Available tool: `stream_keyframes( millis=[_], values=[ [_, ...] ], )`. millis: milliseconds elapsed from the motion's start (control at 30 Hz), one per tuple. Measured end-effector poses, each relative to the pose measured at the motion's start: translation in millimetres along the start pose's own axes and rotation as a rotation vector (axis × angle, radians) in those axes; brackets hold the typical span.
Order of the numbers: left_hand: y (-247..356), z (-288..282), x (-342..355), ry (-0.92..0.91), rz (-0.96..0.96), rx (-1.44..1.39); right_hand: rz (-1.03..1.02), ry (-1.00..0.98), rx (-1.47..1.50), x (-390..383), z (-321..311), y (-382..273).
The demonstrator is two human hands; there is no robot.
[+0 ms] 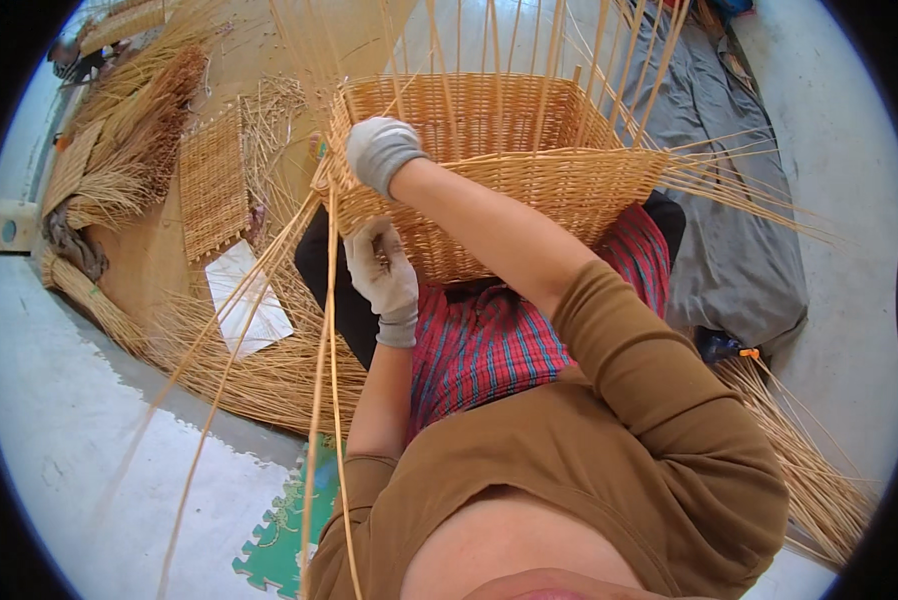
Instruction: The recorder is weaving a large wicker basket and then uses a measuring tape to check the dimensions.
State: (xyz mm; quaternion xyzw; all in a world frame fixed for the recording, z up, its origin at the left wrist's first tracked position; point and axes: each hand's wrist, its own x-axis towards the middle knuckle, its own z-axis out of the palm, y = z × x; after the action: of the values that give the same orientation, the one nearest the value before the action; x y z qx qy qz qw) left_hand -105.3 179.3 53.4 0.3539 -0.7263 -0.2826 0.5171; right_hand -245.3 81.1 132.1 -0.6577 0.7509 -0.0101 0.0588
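A wicker basket, woven from tan rods, rests on my lap with its opening facing up and away. My left hand, in a white knit glove with dark smudges, is closed at the outside of the basket's near left corner, fingertips partly hidden. Above it, my right hand, also gloved, reaches across to the left end of the rim; its fingers look curled, but what they hold is hidden. Long unwoven rods hang down from that corner past my left forearm. Other rods stand up from the far rim.
To the left lie a woven wicker panel, a white sheet, bundles of rods and a wide heap of loose rods. A grey cloth spreads at the right, with another rod bundle nearer. Rod ends stick out rightward.
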Motion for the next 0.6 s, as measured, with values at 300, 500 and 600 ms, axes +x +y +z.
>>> stream_keyframes(
  millis=[300,500,600],
  values=[
    [45.7,23.7,100.7,-0.713,-0.628,-0.132,0.458,0.534,1.513,-180.7,35.2,69.2],
    [24.9,50.3,85.2,-0.477,-0.618,-0.255,0.075,0.827,0.117,-56.3,-43.7,82.3],
    [15.1,41.6,85.1,-0.453,-0.672,-0.244,-0.111,0.661,1.342,-104.3,-46.8,102.7]
  ],
)
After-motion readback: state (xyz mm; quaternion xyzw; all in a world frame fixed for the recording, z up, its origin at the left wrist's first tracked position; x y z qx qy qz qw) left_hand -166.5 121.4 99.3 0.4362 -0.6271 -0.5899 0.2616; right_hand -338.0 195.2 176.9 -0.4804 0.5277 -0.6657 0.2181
